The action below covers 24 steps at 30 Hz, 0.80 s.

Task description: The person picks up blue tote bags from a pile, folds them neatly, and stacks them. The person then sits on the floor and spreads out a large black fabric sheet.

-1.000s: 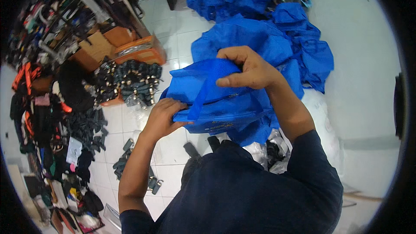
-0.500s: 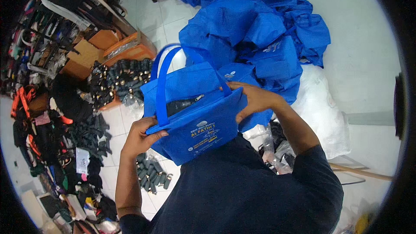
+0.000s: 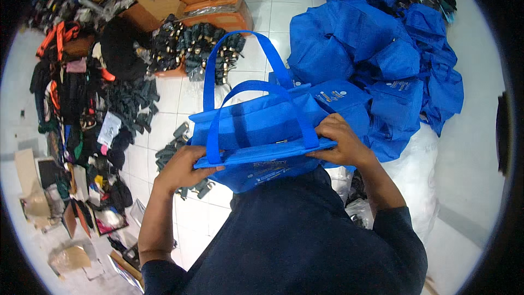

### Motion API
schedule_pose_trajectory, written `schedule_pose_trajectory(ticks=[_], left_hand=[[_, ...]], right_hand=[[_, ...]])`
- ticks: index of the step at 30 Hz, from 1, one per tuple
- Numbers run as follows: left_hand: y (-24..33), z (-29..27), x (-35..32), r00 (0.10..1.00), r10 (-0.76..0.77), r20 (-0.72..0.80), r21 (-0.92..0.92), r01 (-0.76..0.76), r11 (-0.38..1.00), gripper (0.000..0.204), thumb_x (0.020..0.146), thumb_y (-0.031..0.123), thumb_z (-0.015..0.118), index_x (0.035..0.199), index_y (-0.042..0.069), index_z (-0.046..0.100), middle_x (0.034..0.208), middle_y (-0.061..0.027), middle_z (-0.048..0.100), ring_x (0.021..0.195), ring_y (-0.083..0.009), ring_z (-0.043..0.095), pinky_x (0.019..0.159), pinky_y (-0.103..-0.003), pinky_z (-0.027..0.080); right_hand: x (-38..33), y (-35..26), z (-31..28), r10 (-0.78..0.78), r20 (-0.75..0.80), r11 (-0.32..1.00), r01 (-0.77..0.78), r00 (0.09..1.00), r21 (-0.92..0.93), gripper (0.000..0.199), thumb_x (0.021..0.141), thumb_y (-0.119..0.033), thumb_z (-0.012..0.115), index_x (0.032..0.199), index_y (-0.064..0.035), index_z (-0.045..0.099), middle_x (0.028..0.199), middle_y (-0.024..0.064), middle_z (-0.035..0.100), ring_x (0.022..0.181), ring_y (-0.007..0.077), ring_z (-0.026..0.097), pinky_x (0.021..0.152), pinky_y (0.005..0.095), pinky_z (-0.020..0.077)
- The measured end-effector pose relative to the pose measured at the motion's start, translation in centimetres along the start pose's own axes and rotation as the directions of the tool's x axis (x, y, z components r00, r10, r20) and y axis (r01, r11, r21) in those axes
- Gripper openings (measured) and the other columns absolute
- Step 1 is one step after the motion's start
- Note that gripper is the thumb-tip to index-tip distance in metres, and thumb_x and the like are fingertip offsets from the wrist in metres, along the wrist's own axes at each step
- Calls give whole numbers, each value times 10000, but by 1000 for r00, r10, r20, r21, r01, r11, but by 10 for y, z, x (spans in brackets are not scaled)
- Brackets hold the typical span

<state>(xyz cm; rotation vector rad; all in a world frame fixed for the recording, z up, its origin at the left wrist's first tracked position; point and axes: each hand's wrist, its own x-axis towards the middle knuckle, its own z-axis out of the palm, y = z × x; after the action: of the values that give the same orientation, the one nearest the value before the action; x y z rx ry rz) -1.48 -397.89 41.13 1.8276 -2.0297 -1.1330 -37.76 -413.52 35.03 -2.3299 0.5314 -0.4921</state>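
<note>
L hand & R hand pinched on nr edge of blue bag, handles up.

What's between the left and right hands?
Head view: the near rim of the blue bag spans from the left hand to the right hand, with both ends of its near handle on that stretch.
</note>
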Motion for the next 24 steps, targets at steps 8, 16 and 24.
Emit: schedule_pose_trajectory(ticks=[8, 16, 24], left_hand=[[9, 20, -4, 918, 257, -303, 6, -268, 964, 295, 715, 189, 778, 936, 33, 661, 991, -124, 637, 921, -309, 619, 878, -372, 473], [38, 31, 7, 860, 451, -240, 216, -406, 888, 290, 683, 168, 743, 963, 109, 696, 974, -75, 651, 954, -264, 626, 968, -466, 442], [47, 32, 13, 874, 450, -185, 263, -397, 879, 329, 621, 165, 769, 937, 125, 690, 944, -96, 577, 958, -322, 594, 901, -442, 474]], right_hand=[[-8, -12, -5, 186, 4, 937, -178, 983, 299, 700, 618, -296, 867, 1189, -63, 537, 1100, 117, 601, 1005, 254, 601, 859, 390, 472], [18, -45, -61, 37, 235, 948, -108, 971, 298, 737, 760, -414, 743, 1353, -72, 471, 1294, 151, 532, 1127, 321, 560, 889, 394, 478], [50, -30, -16, -6, 603, 999, -22, 797, 40, 351, 958, -296, 456, 1149, -41, 605, 1100, 214, 623, 1059, 372, 577, 934, 441, 443]])
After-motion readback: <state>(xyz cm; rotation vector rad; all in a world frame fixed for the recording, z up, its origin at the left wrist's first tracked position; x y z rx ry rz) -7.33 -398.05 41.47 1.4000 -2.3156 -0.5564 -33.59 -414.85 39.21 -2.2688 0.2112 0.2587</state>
